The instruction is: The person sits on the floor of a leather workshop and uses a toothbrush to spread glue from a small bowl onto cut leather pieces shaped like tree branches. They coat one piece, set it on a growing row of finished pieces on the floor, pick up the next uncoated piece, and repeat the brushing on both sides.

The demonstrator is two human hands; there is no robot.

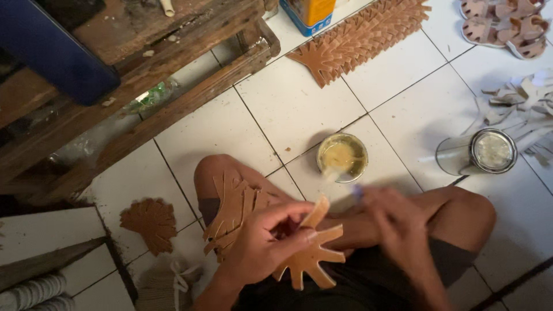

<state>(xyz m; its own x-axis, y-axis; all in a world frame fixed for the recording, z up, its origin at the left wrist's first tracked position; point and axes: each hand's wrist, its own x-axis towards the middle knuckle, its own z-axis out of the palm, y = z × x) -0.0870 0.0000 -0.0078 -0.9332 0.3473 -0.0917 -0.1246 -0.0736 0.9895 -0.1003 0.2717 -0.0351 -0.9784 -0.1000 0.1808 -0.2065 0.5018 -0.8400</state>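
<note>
My left hand [259, 245] pinches a tan leather strap cutout [308, 253] over my lap — right hand [397, 222] blurred, closed on a small brush, I think. Open glue tin [342, 156] just ahead. Coated pieces fanned at top [360, 37]; a stack on my knee [233, 216] remains — roughly midway.

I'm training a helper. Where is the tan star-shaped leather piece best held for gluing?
Pinch the tan star-shaped leather piece at its solid centre, coming from the left as the left hand does; its thin strips fan outward and would flop.
</note>
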